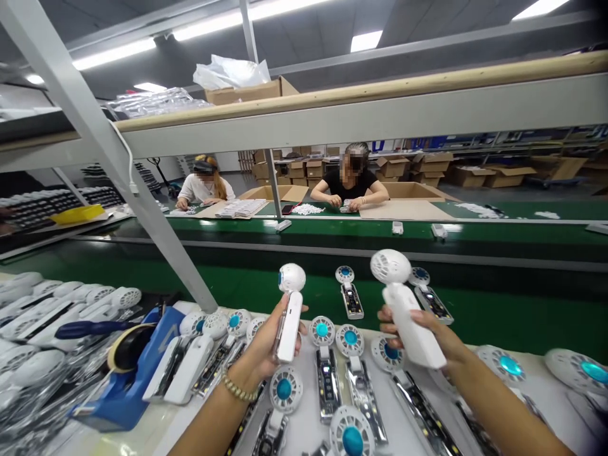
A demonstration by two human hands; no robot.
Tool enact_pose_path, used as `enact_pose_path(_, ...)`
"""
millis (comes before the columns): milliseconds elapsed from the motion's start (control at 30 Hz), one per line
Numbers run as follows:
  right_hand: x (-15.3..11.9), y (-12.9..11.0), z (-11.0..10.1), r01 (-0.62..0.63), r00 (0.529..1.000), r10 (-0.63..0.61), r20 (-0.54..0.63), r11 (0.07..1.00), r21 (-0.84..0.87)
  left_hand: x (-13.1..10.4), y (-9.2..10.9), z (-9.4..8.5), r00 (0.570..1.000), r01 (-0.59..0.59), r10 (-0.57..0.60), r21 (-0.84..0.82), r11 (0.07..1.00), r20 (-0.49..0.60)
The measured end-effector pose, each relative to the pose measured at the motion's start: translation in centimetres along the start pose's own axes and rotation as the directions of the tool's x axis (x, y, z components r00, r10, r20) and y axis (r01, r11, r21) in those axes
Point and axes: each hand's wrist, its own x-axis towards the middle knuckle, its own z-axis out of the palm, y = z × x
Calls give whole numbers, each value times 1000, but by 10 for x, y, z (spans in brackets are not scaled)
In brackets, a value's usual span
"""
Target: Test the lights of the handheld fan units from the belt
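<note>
My left hand (270, 335) is closed around a white handheld fan (291, 326), held upright with its narrow side toward me. In my right hand (427, 329) is a second white handheld fan (412, 323), tilted, with its round head up and to the left; my fingers wrap its handle. Below both hands lie several handheld fans with open handles that show circuit boards, such as one fan (327, 380) with a blue hub. Two more open fans, one of them a fan (351, 297) between my hands, rest on the green conveyor belt (190, 266).
A blue tape dispenser (128, 373) stands at the left beside piled white fans (42, 316). A slanted grey post (142, 209) rises at left, under an overhead shelf (332, 107). Across the belt, one person in black (351, 183) and another in white (205, 185) handle small parts.
</note>
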Motion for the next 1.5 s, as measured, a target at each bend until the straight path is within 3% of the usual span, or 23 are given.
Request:
enact_pose_path(67, -14, 7, -5, -6, 975, -14, -224, 996, -91, -8, -12, -5, 999, -11, 8, -67, 998, -48)
enact_pose_path(133, -18, 15, -8, -49, 892, -72, -446, 966, -253, -11, -24, -7, 994, -38, 27, -98, 994, -111)
enact_pose_path(200, -18, 24, -9, -78, 831, -136, -540, 931, -356, -11, -35, -7, 985, -60, 40, -118, 991, -169)
enact_pose_path(333, -21, 46, -6, -8, 809, -184, -558, 946, -323, -11, -50, -7, 949, -189, 177, -22, 982, -262)
enact_pose_path(467, -33, 70, -6, -39, 783, -64, -619, 988, -152, -16, -55, -11, 890, -276, 300, 118, 954, -343)
enact_pose_path(667, -40, 93, -15, -32, 797, -24, -604, 996, -82, -20, -59, -20, 935, -252, 231, -48, 966, -269)
enact_pose_path(867, -43, 92, -5, -8, 798, -89, -596, 987, -159, -26, -59, -22, 959, -208, 210, 31, 978, -189)
enact_pose_path(1500, -51, 91, -12, 4, 765, -194, -615, 955, -297, -26, -59, -21, 973, -209, 205, -22, 978, -104)
